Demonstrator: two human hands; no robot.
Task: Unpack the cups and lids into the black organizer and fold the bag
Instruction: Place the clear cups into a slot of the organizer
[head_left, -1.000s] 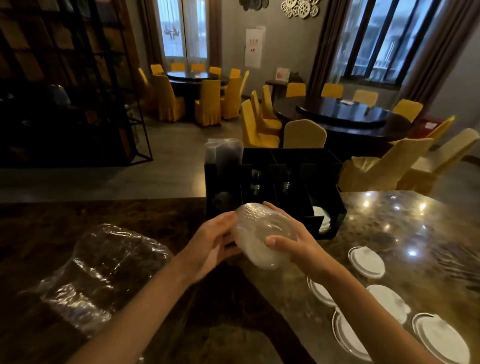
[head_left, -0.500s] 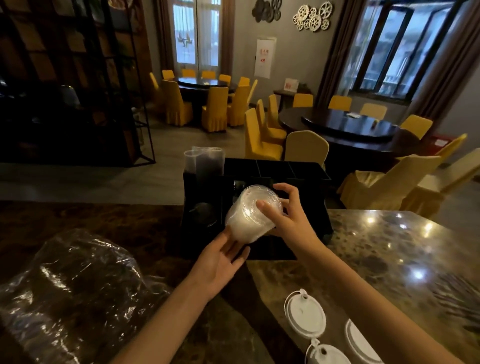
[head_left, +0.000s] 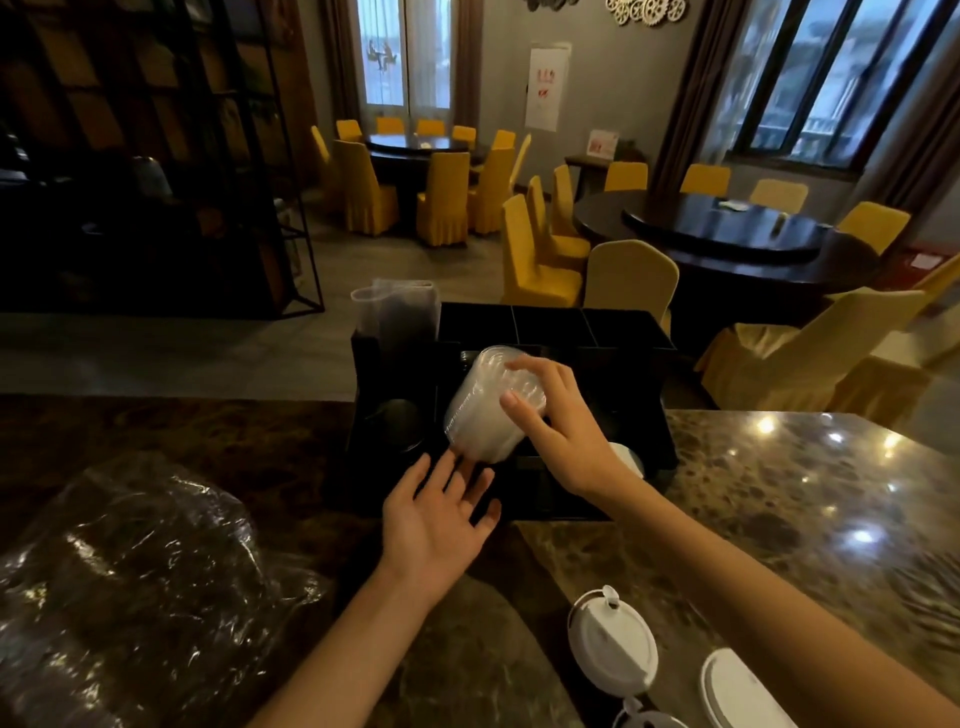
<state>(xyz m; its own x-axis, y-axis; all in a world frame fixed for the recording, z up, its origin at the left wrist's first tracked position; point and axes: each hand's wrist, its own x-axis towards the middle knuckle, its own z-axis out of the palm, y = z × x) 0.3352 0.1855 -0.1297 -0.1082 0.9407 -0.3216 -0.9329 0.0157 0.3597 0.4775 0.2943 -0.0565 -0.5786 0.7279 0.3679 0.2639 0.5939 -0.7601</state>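
Note:
My right hand (head_left: 558, 423) grips a stack of clear plastic lids (head_left: 483, 410), tilted, over the front left part of the black organizer (head_left: 613, 332). My left hand (head_left: 436, 519) hovers open just below the stack, fingers spread, fingertips near its lower edge. Clear cups (head_left: 395, 312) stand upright in the organizer's back left compartment. The crumpled clear plastic bag (head_left: 135, 577) lies on the counter at the left. White lids (head_left: 613, 644) lie on the counter at the lower right.
The dark marble counter (head_left: 779, 499) runs across the foreground; its far edge is just behind the organizer. Another white lid (head_left: 626, 457) sits in the organizer's front right. Beyond are yellow chairs (head_left: 628, 275) and round tables.
My right hand has carried the lid stack forward and up over the organizer. My left hand has let go of the stack and opened below it. The view has shifted forward.

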